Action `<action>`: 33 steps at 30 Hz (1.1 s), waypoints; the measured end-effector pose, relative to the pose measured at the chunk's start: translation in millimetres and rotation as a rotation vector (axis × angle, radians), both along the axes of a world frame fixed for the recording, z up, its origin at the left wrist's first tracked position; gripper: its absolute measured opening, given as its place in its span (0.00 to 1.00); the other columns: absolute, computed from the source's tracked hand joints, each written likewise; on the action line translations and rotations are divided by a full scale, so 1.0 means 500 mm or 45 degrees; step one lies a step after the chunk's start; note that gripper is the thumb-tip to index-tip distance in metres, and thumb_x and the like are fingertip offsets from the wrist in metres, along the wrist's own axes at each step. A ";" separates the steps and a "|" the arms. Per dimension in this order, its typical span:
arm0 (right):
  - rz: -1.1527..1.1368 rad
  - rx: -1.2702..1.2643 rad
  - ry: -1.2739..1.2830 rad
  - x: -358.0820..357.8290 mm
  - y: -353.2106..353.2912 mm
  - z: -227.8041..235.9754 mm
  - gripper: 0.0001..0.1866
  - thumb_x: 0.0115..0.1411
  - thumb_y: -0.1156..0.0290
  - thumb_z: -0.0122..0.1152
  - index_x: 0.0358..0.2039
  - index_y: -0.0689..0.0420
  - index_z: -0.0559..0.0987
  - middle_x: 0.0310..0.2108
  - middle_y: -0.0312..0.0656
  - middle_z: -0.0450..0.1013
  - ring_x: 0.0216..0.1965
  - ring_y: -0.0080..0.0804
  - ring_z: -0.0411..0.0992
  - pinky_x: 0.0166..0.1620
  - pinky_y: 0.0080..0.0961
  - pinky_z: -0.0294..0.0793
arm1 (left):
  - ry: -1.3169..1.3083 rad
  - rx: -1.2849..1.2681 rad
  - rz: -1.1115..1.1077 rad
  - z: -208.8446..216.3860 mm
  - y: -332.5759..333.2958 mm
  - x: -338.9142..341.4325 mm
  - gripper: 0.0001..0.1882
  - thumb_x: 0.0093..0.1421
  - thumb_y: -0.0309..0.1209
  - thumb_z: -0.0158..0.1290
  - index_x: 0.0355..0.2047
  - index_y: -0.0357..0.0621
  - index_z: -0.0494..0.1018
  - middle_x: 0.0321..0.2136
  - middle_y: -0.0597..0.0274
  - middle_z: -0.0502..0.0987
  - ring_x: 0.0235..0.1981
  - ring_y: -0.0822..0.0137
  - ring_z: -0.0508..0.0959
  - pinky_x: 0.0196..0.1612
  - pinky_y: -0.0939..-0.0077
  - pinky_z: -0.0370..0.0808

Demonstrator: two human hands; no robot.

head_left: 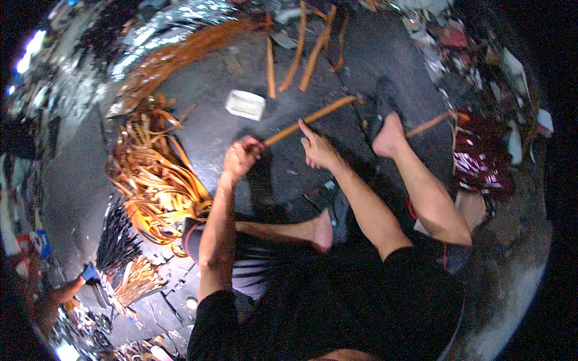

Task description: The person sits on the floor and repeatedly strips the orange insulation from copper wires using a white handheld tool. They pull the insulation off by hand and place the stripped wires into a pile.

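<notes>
My left hand (241, 157) is closed in a fist around the near end of a flat, tan leather-like strip (331, 109). The strip runs up and to the right, its far tip bent a little. Alongside its middle is my right hand (318, 149), index finger stretched out to the strip and the other fingers partly curled; it does not appear to grip anything. A white rectangular dish (245, 105) sits on the dark floor just beyond my left hand. To the left lies a large heap of glossy orange-tan strips (159, 174).
Several loose tan strips (271, 66) lie ahead. My bare feet (388, 137) flank the work area. At right is a dark red shiny bundle (481, 156); at lower left, black strips (117, 240) and thin tan strips (138, 280). Another person's blue-gloved hand (89, 272) is beside those.
</notes>
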State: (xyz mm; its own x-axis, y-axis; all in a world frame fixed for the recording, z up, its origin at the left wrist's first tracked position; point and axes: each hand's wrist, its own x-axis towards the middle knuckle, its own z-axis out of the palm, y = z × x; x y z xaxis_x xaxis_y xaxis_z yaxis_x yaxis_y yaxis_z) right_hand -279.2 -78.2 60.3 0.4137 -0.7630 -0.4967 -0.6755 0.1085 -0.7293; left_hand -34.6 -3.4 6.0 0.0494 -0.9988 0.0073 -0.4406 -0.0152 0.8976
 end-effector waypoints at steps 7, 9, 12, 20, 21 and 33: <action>0.397 -0.631 0.102 0.184 0.150 -0.104 0.31 0.62 0.71 0.47 0.66 0.49 0.56 0.22 0.63 0.72 0.23 0.63 0.72 0.30 0.57 0.72 | -0.152 0.496 0.169 0.045 0.055 0.107 0.11 0.58 0.35 0.51 0.36 0.43 0.75 0.21 0.64 0.80 0.23 0.70 0.81 0.32 0.72 0.76; 0.472 -0.681 -0.007 0.237 0.183 -0.132 0.31 0.61 0.71 0.49 0.65 0.52 0.58 0.22 0.63 0.73 0.24 0.63 0.73 0.32 0.58 0.72 | -0.111 0.598 0.192 0.034 0.063 0.137 0.12 0.58 0.34 0.52 0.38 0.41 0.75 0.21 0.61 0.81 0.24 0.69 0.82 0.33 0.73 0.77; 0.520 -0.835 -0.383 0.287 0.212 -0.123 0.27 0.61 0.68 0.53 0.62 0.54 0.64 0.26 0.59 0.75 0.27 0.60 0.74 0.34 0.54 0.74 | -0.408 0.313 0.270 0.064 0.082 0.170 0.13 0.55 0.24 0.51 0.42 0.38 0.74 0.24 0.57 0.80 0.29 0.72 0.81 0.32 0.74 0.76; -0.306 -0.751 -0.891 0.153 0.114 -0.106 0.24 0.64 0.72 0.51 0.61 0.59 0.64 0.33 0.42 0.77 0.23 0.22 0.70 0.30 0.24 0.73 | -0.039 -0.108 0.237 0.236 0.001 0.251 0.14 0.57 0.24 0.47 0.44 0.39 0.73 0.29 0.59 0.79 0.30 0.71 0.76 0.35 0.74 0.73; -0.399 -0.928 -0.859 0.126 0.090 -0.108 0.25 0.65 0.72 0.50 0.62 0.60 0.62 0.34 0.39 0.76 0.26 0.22 0.70 0.31 0.22 0.73 | -0.121 -0.092 0.203 0.224 0.000 0.252 0.13 0.57 0.24 0.48 0.43 0.39 0.73 0.30 0.58 0.80 0.31 0.71 0.77 0.36 0.74 0.73; -1.186 -0.950 -0.706 -0.087 -0.031 -0.144 0.24 0.66 0.67 0.51 0.62 0.55 0.62 0.33 0.40 0.71 0.32 0.26 0.72 0.31 0.21 0.72 | -1.058 0.109 0.120 -0.010 0.053 -0.109 0.13 0.58 0.31 0.48 0.43 0.49 0.72 0.37 0.53 0.77 0.40 0.52 0.79 0.46 0.51 0.72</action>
